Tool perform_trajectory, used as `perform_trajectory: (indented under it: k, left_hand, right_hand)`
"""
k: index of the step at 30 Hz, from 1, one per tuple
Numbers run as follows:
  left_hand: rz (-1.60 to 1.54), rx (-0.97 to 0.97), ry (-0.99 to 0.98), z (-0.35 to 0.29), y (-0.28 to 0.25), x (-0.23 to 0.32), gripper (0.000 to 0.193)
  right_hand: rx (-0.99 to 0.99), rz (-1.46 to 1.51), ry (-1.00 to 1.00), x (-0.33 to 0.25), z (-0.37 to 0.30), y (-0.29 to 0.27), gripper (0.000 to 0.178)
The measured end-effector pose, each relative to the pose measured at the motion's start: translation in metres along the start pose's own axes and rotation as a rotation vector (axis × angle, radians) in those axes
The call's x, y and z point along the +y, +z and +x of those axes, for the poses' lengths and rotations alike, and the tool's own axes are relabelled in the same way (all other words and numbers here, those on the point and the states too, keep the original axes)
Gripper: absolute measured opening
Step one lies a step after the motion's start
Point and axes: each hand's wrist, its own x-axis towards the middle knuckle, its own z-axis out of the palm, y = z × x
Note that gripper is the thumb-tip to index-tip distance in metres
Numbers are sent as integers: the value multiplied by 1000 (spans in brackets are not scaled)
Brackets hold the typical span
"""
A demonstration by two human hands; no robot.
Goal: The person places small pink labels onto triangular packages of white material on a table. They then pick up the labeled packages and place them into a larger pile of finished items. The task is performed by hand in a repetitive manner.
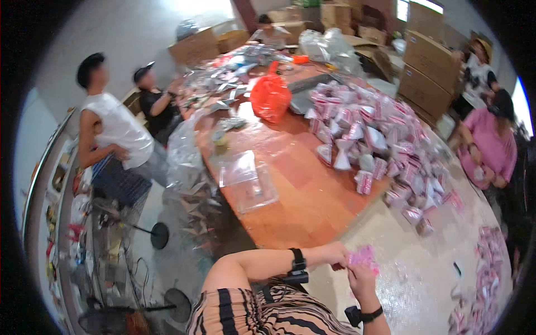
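Both of my hands meet over the pale near part of the table, at a small bright pink crumpled piece (pixel 365 258), thin and film-like; its exact kind is too blurred to tell. My left hand (pixel 335 255) comes in from the left with its fingers closed on the piece's left edge. Just below it, my right hand (pixel 362 279) grips the lower edge, its fingers closed. Beyond them spreads a big heap of pink-and-white wrapped packets (pixel 365 134). Another row of similar packets (pixel 488 273) lies along the right side.
On the orange tabletop (pixel 301 206) lie a clear plastic tray (pixel 257 192) and a red plastic bag (pixel 271 97). Silvery pieces (pixel 223 95) cover the far left. Several people stand or sit around the table. Cardboard boxes (pixel 427 70) are stacked behind; fan stands (pixel 159 235) are at left.
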Motion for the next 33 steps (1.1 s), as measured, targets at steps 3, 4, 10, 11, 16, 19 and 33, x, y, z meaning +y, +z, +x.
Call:
perform_trajectory:
  k: [3, 4, 10, 11, 16, 19, 33]
  left_hand:
    - [78, -71, -31, 4, -4, 4, 17]
    - [56, -137, -33, 12, -8, -4, 22]
    - [1129, 257, 141, 74, -53, 51, 20]
    - [1353, 508, 276, 96, -69, 49, 24]
    - [1949, 561, 601, 145, -115, 89, 35]
    - [1975, 552, 533, 183, -130, 77, 29]
    - [1890, 626, 408, 202, -133, 68, 37]
  right_hand:
    - [12, 60, 5, 11, -2, 3, 12]
    - [14, 39, 22, 15, -6, 5, 12]
    - [119, -26, 164, 27, -12, -5, 8]
    - [125, -37, 190, 27, -14, -5, 9]
    - [210, -10, 240, 23, -24, -8, 8]
    - [208, -22, 296, 18, -33, -8, 7]
    - [245, -39, 365, 6, -52, 0, 8]
